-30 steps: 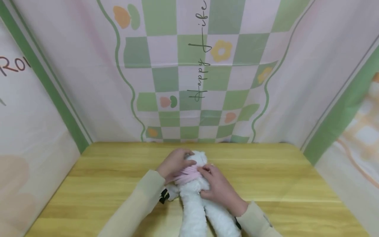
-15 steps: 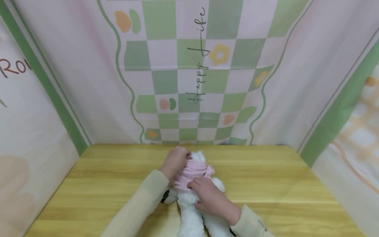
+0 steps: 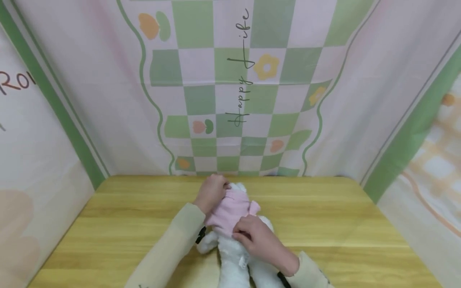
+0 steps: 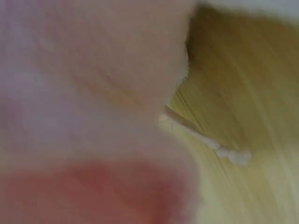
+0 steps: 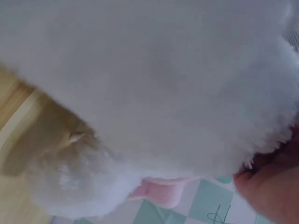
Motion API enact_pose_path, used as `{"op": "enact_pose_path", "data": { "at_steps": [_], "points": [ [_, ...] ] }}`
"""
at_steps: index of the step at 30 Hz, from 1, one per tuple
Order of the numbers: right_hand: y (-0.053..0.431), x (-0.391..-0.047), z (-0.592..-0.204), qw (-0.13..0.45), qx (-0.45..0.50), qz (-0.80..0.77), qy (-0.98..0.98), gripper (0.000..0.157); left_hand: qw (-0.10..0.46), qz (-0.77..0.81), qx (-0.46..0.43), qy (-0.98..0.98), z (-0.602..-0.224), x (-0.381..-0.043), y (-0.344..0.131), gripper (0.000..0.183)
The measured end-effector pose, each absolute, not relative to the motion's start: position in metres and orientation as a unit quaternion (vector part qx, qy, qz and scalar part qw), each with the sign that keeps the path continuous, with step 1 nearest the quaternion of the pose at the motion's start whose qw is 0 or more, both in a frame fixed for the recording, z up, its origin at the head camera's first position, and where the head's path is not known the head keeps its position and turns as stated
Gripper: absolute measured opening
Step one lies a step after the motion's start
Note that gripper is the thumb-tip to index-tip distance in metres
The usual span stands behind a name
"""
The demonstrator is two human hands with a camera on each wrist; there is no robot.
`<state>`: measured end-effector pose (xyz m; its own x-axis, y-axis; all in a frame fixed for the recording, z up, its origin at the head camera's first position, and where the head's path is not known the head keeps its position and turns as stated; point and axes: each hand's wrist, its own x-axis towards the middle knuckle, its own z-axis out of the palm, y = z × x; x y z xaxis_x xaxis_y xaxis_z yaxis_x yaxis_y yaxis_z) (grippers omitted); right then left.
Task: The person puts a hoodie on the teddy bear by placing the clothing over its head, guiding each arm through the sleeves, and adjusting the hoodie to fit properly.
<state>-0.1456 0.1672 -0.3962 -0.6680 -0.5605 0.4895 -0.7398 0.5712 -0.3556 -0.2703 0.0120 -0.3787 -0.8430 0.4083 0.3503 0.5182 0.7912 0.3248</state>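
Observation:
A white furry plush toy [image 3: 232, 256] lies on the table, its legs toward me. Around its body sits a small pink garment [image 3: 230, 212], with a short sleeve sticking out on the right. My left hand [image 3: 212, 194] grips the garment's far left edge with curled fingers, near the toy's white top end. At the lower hem, my right hand [image 3: 264, 242] pinches the pink cloth between thumb and fingers. White fur [image 5: 154, 93] fills most of the right wrist view, with my fingers at its right edge. Blurred skin [image 4: 93, 70] covers much of the left wrist view.
The wooden table [image 3: 126, 228] stretches out on both sides of the toy. Behind it hangs a green and white checked cloth [image 3: 230, 96] with lettering. More printed cloth [image 3: 47, 160] closes off the left and right sides.
The pink garment, bunched up before, now spreads smoother and lower over the toy. My right hand has shifted from the toy's side to the hem. The left hand has risen slightly.

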Motion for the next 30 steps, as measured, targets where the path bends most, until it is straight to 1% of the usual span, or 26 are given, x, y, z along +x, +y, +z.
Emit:
{"op": "enact_pose_path", "data": {
  "at_steps": [3,5,8,10,13,14,15,18,22,26,30],
  "points": [
    [0.170,-0.145,-0.396,0.179,0.413,0.250,-0.857,0.010,0.129,-0.209,-0.237,-0.940,-0.380,-0.271,0.010,0.011],
    [0.171,-0.146,-0.395,0.168,0.409,0.252,-0.861,0.009,0.122,-0.211,-0.236,-0.941,-0.380,-0.271,0.010,0.013],
    [0.169,-0.151,-0.391,0.158,0.350,0.278,-0.880,0.006,0.102,-0.221,-0.231,-0.942,-0.377,-0.270,0.009,0.014],
    [0.165,-0.157,-0.389,0.162,0.295,0.294,-0.895,0.013,0.094,-0.218,-0.231,-0.943,-0.375,-0.268,0.009,0.014],
    [0.159,-0.168,-0.389,0.192,0.241,0.260,-0.915,0.024,0.087,-0.213,-0.239,-0.943,-0.373,-0.265,0.009,0.015],
    [0.157,-0.171,-0.389,0.203,0.236,0.236,-0.921,0.024,0.087,-0.212,-0.245,-0.942,-0.372,-0.264,0.010,0.015],
    [0.155,-0.174,-0.391,0.215,0.237,0.211,-0.924,0.020,0.087,-0.210,-0.250,-0.941,-0.372,-0.264,0.010,0.015],
    [0.153,-0.179,-0.395,0.262,0.277,0.151,-0.912,0.003,0.088,-0.221,-0.248,-0.939,-0.373,-0.264,0.010,0.015],
    [0.156,-0.180,-0.397,0.296,0.367,0.173,-0.865,0.003,0.096,-0.233,-0.234,-0.939,-0.374,-0.268,0.007,0.013],
    [0.162,-0.179,-0.392,0.284,0.447,0.204,-0.823,0.003,0.097,-0.238,-0.228,-0.939,-0.375,-0.275,0.002,0.012],
    [0.165,-0.173,-0.388,0.252,0.481,0.203,-0.815,0.007,0.093,-0.240,-0.217,-0.941,-0.377,-0.278,-0.002,0.014]
  ]
}}
